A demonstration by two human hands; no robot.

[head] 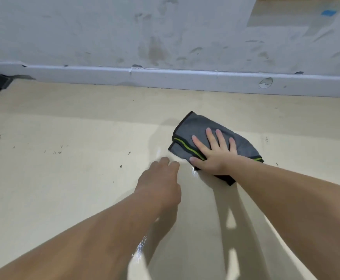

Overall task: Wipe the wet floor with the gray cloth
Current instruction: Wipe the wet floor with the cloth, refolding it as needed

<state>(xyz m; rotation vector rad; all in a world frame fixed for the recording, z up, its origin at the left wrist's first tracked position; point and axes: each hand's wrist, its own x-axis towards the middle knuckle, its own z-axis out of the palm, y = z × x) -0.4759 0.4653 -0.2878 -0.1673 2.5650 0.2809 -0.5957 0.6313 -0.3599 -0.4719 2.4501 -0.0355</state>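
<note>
Gray cloth (215, 138) under right hand (215, 152), fingers (211, 138) spread flat; left hand (161, 178) fingers curled, empty.

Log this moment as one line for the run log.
right hand flat on gray cloth | left hand on floor beside it | wet sheen near cloth

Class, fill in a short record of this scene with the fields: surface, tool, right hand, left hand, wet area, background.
surface: beige floor
tool: folded gray cloth, green stripe
right hand: flat on the cloth, fingers spread
left hand: beside the cloth, not on it
wet area: shiny patch by the cloth's near edge
background: scuffed wall, white baseboard
</note>
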